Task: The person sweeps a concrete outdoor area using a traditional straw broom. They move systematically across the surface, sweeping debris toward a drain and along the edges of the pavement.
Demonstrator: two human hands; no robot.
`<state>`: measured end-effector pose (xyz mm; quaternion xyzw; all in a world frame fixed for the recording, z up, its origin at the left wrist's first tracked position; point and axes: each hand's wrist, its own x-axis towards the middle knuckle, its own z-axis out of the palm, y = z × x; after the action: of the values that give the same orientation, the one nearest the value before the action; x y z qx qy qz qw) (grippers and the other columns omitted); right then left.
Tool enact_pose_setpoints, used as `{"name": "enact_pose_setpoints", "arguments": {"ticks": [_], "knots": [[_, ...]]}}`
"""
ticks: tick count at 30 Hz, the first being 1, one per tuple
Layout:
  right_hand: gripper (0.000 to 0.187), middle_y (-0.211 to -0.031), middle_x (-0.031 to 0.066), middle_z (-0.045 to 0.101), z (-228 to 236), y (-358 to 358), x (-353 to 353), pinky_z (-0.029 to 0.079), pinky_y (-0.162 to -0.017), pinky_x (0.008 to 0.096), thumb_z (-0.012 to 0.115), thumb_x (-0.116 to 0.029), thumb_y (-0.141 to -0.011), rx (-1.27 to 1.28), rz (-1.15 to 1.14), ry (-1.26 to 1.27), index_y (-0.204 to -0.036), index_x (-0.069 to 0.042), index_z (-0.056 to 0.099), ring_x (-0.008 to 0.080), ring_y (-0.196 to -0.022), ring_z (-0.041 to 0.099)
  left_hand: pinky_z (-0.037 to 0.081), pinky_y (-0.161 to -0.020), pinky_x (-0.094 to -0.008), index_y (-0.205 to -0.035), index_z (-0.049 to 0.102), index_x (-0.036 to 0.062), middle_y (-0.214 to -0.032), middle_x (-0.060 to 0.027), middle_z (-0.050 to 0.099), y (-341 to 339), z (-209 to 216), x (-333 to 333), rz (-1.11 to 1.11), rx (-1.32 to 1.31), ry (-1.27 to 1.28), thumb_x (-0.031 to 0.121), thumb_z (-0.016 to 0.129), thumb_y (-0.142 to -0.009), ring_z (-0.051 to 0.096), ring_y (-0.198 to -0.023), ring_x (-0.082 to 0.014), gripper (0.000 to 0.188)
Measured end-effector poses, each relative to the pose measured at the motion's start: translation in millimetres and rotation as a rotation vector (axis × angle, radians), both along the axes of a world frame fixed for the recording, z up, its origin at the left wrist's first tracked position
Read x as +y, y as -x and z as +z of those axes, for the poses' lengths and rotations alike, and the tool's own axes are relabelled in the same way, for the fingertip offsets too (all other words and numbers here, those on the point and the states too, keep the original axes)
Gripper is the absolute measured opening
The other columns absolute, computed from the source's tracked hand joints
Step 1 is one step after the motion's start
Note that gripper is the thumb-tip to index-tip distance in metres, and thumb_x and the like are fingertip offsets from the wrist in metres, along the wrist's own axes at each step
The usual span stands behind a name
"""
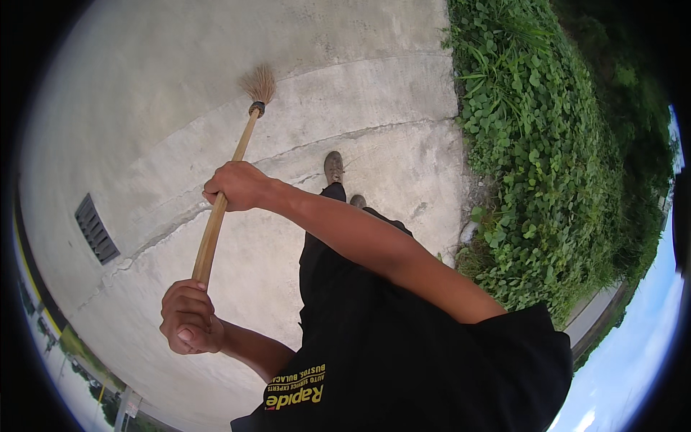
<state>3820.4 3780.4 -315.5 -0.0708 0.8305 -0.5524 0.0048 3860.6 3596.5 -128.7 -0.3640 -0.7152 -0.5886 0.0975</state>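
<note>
On my feed, I judge the step in hand to be a sweeping stroke with a stick broom (245,138) over the concrete pavement (374,86). I take the drain grate (97,229) as my marker. To my eye, the next move calls for firm grips and the bristles (259,85) pressed low, so they drag rather than skim; I cannot tell for sure whether they touch now.

The broom slants across my view, to the right of the grate, its bristles up and right from it. The left hand (191,317), below and right of the grate, is curled into a fist around the handle's top end. The right hand (237,186), right of the grate and slightly higher, has its fingers wrapped around the shaft.

The handle (209,241) looks pale, wooden and straight; the tan bristles fan out, somewhat blurred, from a dark binding (257,109).
</note>
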Motion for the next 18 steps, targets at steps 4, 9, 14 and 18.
{"name": "enact_pose_setpoints", "arguments": {"ticks": [4,9,14,18], "knots": [[0.01,-0.08,0.0077,0.074,-72.2,-87.9,57.2,0.055,-0.077,0.0497,0.077,-0.013,-0.078,-0.314,-0.185,-0.168,-0.085,-0.019,0.074,0.0339,-0.086,0.073,0.055,-0.059,-0.0403,-0.057,0.038,0.0106,-0.047,-0.003,0.041,16.3,-66.9,63.2,-0.16,-0.366,-0.101,0.028,0.048,-0.112,0.048,-0.042,-0.0171,0.058],[0.006,-0.085,0.01,0.077,-119.3,-216.6,167.0,0.057,-0.08,0.0503,0.075,-0.019,-0.083,-0.58,-0.499,-0.398,-0.089,-0.018,0.076,0.0351,-0.088,0.074,0.052,-0.077,-0.0421,-0.065,0.037,0.009,-0.06,-0.0041,0.042,-24.2,-157.5,165.4,-0.452,-0.889,-0.189,0.025,0.045,-0.115,0.047,-0.057,-0.0182,0.053],[0.016,-0.088,0.0126,0.079,-80.0,-249.8,230.6,0.058,-0.081,0.0494,0.07,-0.022,-0.089,-0.796,-0.446,-0.555,-0.099,-0.017,0.081,0.0315,-0.09,0.077,0.049,-0.084,-0.0433,-0.068,0.034,0.0144,-0.061,-0.0009,0.035,-20.8,-179.1,217.1,-0.183,-1.242,-0.333,0.026,0.049,-0.113,0.04,-0.063,-0.0171,0.049],[0.014,-0.076,0.0141,0.075,7.5,-189.2,218.5,0.055,-0.066,0.049,0.071,-0.015,-0.084,-0.29,-0.437,-0.393,-0.096,-0.013,0.078,0.0353,-0.072,0.074,0.039,-0.069,-0.033,-0.066,0.032,0.0197,-0.055,0.0043,0.027,22.0,-54.9,201.2,-0.087,-0.892,-0.575,0.025,0.045,-0.113,0.027,-0.051,-0.0108,0.049]]}}
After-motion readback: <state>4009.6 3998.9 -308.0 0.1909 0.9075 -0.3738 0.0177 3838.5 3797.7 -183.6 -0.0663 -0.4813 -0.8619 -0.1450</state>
